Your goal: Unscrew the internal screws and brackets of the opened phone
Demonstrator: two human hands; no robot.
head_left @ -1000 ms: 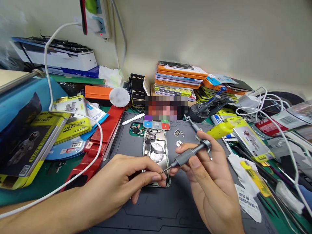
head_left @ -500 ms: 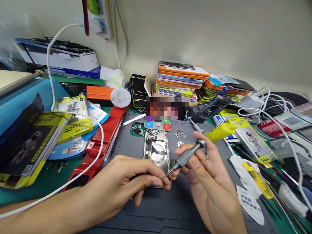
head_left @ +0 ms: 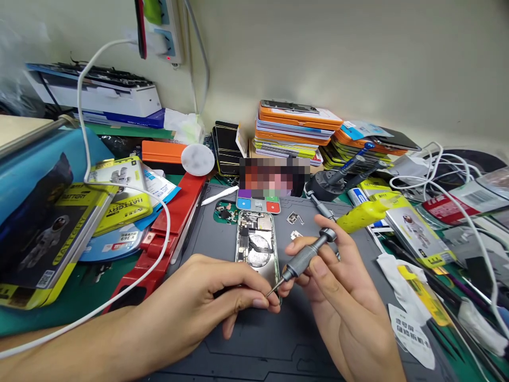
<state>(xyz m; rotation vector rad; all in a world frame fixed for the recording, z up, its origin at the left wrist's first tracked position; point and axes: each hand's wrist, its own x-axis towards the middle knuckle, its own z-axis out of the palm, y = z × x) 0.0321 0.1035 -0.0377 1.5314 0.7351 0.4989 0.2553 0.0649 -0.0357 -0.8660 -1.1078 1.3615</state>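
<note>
My right hand [head_left: 338, 286] is closed round a grey precision screwdriver [head_left: 304, 259], its thin shaft slanting down to the left. At the tip, the thumb and forefinger of my left hand [head_left: 226, 294] are pinched together; whatever is between them is too small or hidden to make out. Just beyond my fingers lies an opened phone [head_left: 257, 239] on a dark grey work mat [head_left: 238, 350]. Its inner boards and a round silvery patch show, while its near end is partly covered by my left hand.
Small metal parts [head_left: 294, 217] lie right of the phone, near a yellow bottle [head_left: 361, 216] and a screwdriver holder [head_left: 326, 183]. A red clamp-like tool [head_left: 167, 239] and battery boxes [head_left: 59, 239] are at left. A white cable [head_left: 165, 233] crosses over the left side.
Both hands keep almost the same pose, with the screwdriver tip still at my left fingertips. The view has shifted very slightly.
</note>
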